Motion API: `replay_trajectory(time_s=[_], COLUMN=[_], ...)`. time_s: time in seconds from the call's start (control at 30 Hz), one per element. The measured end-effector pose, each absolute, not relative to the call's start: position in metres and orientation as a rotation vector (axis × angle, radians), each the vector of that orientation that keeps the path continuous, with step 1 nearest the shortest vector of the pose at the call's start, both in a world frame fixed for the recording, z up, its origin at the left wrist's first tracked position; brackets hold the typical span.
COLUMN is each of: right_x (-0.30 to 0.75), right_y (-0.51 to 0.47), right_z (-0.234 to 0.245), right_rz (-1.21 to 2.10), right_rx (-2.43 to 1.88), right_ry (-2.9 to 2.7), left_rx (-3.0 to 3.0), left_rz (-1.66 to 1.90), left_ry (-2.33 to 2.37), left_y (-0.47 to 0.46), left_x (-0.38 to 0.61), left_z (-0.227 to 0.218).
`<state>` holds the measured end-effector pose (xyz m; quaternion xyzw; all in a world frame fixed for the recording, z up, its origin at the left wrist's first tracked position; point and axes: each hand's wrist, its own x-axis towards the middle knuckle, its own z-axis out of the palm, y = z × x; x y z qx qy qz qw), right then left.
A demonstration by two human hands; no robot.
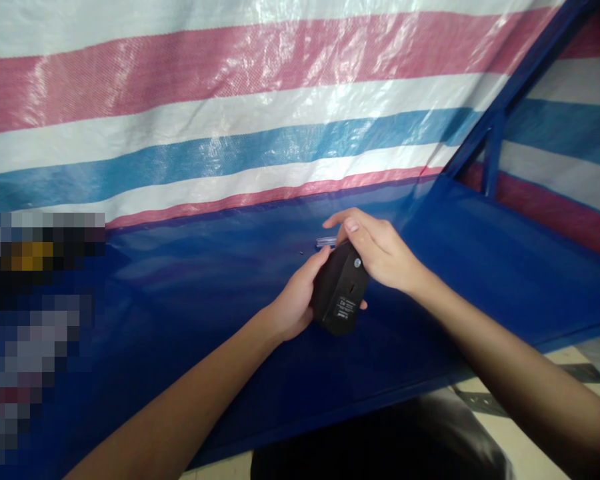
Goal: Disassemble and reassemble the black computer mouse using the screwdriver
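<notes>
A black computer mouse (341, 293) is held above the blue tabletop, its underside with a white-printed label turned up towards me. My left hand (300, 300) is closed around it, thumb along the left side and a fingertip showing at the right. At the far end of the mouse my right hand (380, 247) bends its fingers over and rests against it; what lies under those fingers is hidden. A clear plastic piece (325, 241) lies just beyond the mouse, partly behind my hands. Left of that piece is a tiny dark bit (301, 253), too small to name.
The blue tabletop (205, 320) runs up to a striped plastic sheet (220, 107) at the back. A blue metal frame (500, 113) stands at the right. Blurred-out shapes (35, 260) fill the left edge. My lap is below the front edge.
</notes>
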<state>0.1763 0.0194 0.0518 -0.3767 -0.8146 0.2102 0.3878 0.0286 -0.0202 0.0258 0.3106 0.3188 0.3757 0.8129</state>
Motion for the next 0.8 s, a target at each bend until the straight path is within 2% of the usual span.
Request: replay_trajectory(time_s=[0.47, 0.8], right_x=[0.175, 0.177], right_y=[0.022, 0.026], right_z=[0.048, 0.054], right_rz=[0.566, 1.183], right_rx=[-0.951, -0.794], right_ry=[-2.121, -1.900], left_rx=[0.642, 0.717], left_rz=[0.801, 0.931], left_ry=[0.684, 0.561], left_y=[-0.018, -0.014], left_x=[0.027, 0.018], left_z=[0.027, 0.029])
